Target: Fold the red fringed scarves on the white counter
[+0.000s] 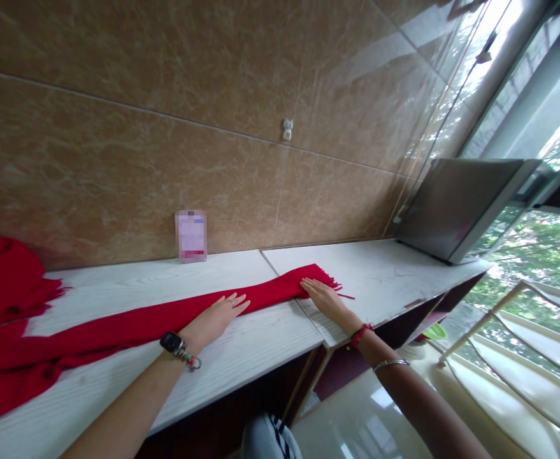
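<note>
A red scarf (165, 320) with a fringed end lies in a long narrow strip across the white countertop (241, 347). Its fringe points right, while the left part spreads into a loose bunched heap. My left hand (216, 319) rests flat on the middle of the strip, fingers stretched out and a ring on one finger. Near the fringed end, my right hand (325, 298) lies with straight fingers on the scarf's lower edge. Neither hand grips the cloth.
Against the brown tiled wall (213, 172) leans a small pinkish packet (192, 237), its face blurred. A dark grey box-shaped appliance (456, 207) stands at the counter's right end by the window. A cream rack (523, 363) stands at the lower right.
</note>
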A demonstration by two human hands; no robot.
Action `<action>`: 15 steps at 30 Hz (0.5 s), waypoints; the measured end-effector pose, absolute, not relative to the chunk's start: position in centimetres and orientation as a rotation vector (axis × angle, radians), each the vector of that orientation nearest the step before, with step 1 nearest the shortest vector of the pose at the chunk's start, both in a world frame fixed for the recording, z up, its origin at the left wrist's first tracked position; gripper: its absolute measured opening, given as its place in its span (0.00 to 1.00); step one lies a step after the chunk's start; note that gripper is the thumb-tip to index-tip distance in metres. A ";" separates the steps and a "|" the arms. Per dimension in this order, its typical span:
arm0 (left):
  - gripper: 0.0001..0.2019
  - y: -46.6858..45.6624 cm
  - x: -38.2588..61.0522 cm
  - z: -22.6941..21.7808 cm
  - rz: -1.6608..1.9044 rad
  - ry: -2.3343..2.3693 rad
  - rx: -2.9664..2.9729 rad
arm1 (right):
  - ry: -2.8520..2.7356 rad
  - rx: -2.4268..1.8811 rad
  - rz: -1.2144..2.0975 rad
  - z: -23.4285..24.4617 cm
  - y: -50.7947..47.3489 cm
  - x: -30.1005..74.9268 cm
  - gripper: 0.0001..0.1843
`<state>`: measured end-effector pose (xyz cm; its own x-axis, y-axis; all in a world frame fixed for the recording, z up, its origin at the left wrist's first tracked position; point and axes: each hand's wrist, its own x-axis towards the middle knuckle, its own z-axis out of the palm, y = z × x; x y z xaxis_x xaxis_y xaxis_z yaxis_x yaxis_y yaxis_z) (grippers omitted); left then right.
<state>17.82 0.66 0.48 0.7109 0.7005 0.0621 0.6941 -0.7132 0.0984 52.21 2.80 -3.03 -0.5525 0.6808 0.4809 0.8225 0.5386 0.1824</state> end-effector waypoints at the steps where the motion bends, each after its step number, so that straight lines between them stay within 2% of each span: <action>1: 0.37 0.7 17.7 0.6 0.114 1.131 2.827 | -2.410 -1.264 -0.558 -2.9 2.6 52.5 0.24; 4: 0.39 0.8 17.7 1.0 0.007 1.090 2.745 | -2.389 -1.296 -0.466 -1.9 2.1 53.5 0.22; 7: 0.31 0.7 18.0 1.4 -0.014 1.069 2.680 | -2.389 -1.316 -0.340 0.4 2.4 54.1 0.19; 10: 0.20 0.6 18.7 1.5 0.094 1.121 2.658 | -2.265 -1.484 -0.347 2.4 4.0 53.0 0.20; 15: 0.20 0.7 19.0 0.6 0.324 1.372 2.711 | -2.279 -1.693 -0.403 1.5 6.5 50.1 0.23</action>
<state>19.02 0.72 0.59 0.5753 0.8042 0.1491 0.7860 -0.5940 0.1713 50.13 6.52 1.46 -0.2784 0.8829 0.3782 0.9590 0.2769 0.0594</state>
